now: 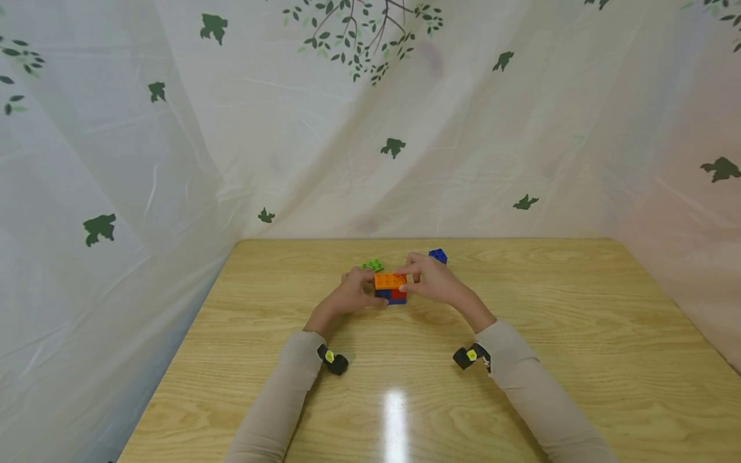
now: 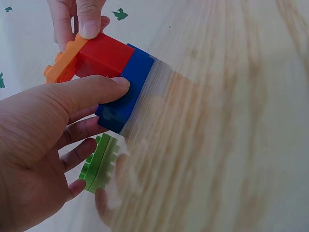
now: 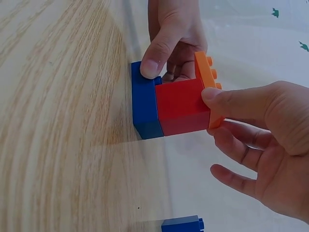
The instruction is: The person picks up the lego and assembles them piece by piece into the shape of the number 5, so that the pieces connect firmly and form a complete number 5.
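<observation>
A small stack of toy building bricks stands upright on the table. Its base is a blue brick [image 3: 144,108], with a red brick [image 3: 183,106] above it and a flat studded orange brick [image 1: 389,281] on top, reaching leftward past the red one. My left hand [image 1: 352,292] grips the blue base, the thumb on its near side; its other fingers are partly hidden behind. From the right, my right hand [image 1: 434,280] pinches the end of the orange brick between thumb and fingers. Whether the orange brick is pressed fully down, I cannot tell.
Behind my left hand lies a light green studded brick [image 1: 373,265]. Another blue brick [image 1: 438,256] sits beyond my right hand. The wooden table [image 1: 393,360] ends at a hanging pale sheet [image 1: 324,193] with leaf prints.
</observation>
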